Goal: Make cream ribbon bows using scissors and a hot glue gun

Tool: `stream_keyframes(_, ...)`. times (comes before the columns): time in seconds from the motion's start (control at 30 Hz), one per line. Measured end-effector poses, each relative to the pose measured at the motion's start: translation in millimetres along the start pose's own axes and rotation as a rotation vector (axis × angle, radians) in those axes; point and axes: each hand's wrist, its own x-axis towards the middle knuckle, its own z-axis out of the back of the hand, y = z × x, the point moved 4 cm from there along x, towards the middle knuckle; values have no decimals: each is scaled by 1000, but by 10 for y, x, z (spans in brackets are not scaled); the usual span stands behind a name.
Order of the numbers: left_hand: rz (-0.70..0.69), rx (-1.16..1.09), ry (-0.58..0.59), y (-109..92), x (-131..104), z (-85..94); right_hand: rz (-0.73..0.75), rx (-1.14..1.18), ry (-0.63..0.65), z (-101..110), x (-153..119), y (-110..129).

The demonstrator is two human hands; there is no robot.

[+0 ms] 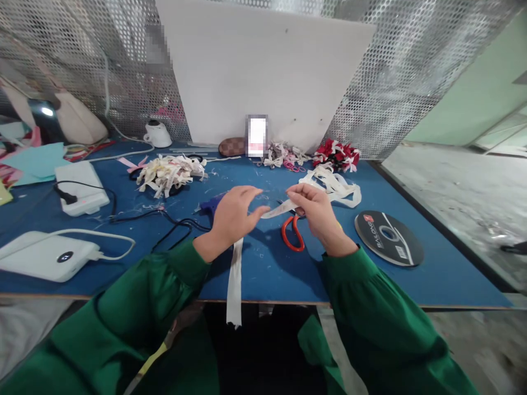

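In the middle of the frame, the right hand [310,206] pinches a narrow off-white fabric ribbon [235,280] between thumb and fingers. The left hand [234,216] is a little apart from it, thumb and forefinger parted; whether its hidden fingers grip the ribbon, I cannot tell. The stretch between the hands runs fairly straight, probably to keep it flat, while a loose end drops below the left palm and past the front edge of the blue-topped bench [267,280] at lower centre.

Scissors with orange-red looped handles [293,236] lie just below the right hand, seemingly for easy reach. A blue tool, perhaps a glue gun [211,204], is partly hidden behind the left hand.

Blue surface shows between the forearms, giving room at lower centre. Leftward, a thin black cable [179,224] could snag a sleeve; rightward, a flat black round spool [389,237] limits the sweep, near the bench's right edge.
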Motion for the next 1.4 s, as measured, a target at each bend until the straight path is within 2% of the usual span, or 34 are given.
stream_keyframes(0.03,-54,-60,34,-49,-26,-57,-15,-14,31,-58,-29,-16)
stream_keyframes(0.1,-51,-218,130,-98,-70,-180,-54,-13,69,-160,-85,-53)
stream_keyframes(0.17,42,-367,191,-97,-96,-268,-100,13,88,-225,-123,-93)
stream_keyframes(0.23,167,-519,202,-70,-101,-298,-143,43,102,-246,-136,-124)
stream_keyframes(0.37,343,-733,190,-25,-77,-237,-185,128,106,-199,-116,-137)
stream_keyframes(0.43,407,-767,177,-7,-70,-194,-135,116,123,-183,-111,-107)
stream_keyframes(0.5,445,-784,163,1,-71,-166,-25,14,149,-195,-124,-60)
stream_keyframes(0.6,397,-740,171,-22,-73,-143,98,-166,150,-232,-163,-13)
stream_keyframes(0.7,320,-646,193,-54,-73,-127,109,-227,70,-221,-182,0)
stream_keyframes(0.8,348,-650,225,-51,-79,-139,62,-185,42,-203,-179,-22)
stream_keyframes(0.9,405,-737,201,-32,-82,-151,33,-120,68,-225,-178,-76)
stream_keyframes(1.03,456,-830,213,-16,-86,-166,56,-166,115,-266,-193,-108)
stream_keyframes(1.13,528,-901,222,2,-91,-161,176,-208,163,-251,-205,-5)
stream_keyframes(1.27,596,-986,284,-6,-100,-168,356,-313,306,-239,-226,146)
stream_keyframes(1.4,585,-1018,304,-16,-100,-176,378,-373,276,-219,-210,133)
